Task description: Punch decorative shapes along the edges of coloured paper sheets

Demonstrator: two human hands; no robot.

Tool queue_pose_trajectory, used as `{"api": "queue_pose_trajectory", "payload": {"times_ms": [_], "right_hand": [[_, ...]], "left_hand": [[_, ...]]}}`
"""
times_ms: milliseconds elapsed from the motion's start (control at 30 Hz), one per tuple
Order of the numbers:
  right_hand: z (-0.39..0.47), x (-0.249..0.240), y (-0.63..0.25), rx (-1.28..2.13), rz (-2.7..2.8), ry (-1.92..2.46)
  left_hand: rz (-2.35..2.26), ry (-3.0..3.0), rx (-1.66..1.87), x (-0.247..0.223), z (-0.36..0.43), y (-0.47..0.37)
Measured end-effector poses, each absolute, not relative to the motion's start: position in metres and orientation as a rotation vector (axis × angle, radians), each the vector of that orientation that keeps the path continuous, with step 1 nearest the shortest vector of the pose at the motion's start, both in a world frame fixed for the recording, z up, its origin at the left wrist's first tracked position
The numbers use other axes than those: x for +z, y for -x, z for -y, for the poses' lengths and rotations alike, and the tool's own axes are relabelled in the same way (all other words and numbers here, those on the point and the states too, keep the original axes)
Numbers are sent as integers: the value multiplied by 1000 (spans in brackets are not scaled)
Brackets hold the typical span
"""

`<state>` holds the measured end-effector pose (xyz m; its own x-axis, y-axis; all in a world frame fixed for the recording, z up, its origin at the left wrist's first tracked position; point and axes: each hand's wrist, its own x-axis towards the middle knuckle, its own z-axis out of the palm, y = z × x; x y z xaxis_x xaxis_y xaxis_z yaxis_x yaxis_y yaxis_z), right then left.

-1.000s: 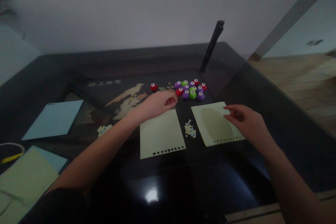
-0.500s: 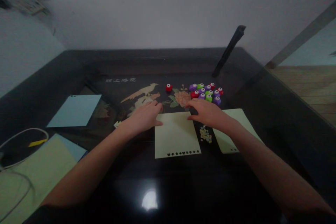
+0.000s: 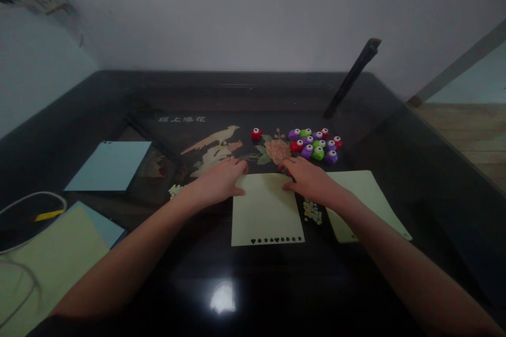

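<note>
A pale yellow sheet of paper (image 3: 265,210) lies in front of me, with a row of small heart and star-shaped holes along its near edge. My left hand (image 3: 221,179) grips its far left corner, thumb on top and fingers at the far edge. At the far right corner my right hand (image 3: 308,178) pinches the sheet in the same way. The far edge bows up slightly between them. Just right of the sheet is a heap of tiny paper cut-outs (image 3: 312,212); another small heap (image 3: 174,190) is partly hidden behind my left wrist.
Several red, purple and green craft punches (image 3: 316,145) cluster behind my right hand; a red punch (image 3: 256,134) stands apart. More yellow paper (image 3: 367,200) lies at right, blue paper (image 3: 110,166) at left. A white cable (image 3: 35,195) crosses the near left. A black stick-like object (image 3: 351,79) leans at the back.
The hands and the yellow sheet have shifted slightly nearer in the picture, still joined at the far corners. The camera view has also moved a little.
</note>
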<state>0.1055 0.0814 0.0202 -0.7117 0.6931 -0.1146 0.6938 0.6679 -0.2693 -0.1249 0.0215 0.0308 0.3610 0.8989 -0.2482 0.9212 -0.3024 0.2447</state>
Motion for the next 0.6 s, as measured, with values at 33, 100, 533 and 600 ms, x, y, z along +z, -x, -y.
{"api": "queue_pose_trajectory", "payload": {"times_ms": [33, 100, 533, 600], "right_hand": [[-82, 20, -106, -485, -2869, -1187], [-82, 21, -106, -516, -2887, -1158], [-95, 24, -115, -1124, -2761, -1229], [-99, 27, -119, -1470, -2614, -1238]], "left_hand": [[-1607, -2283, -94, 32, -22, 124], [-1611, -2286, -77, 35, -22, 123], [-1392, -1951, 96, 36, -34, 140], [-1301, -1845, 120, 40, -39, 145]]}}
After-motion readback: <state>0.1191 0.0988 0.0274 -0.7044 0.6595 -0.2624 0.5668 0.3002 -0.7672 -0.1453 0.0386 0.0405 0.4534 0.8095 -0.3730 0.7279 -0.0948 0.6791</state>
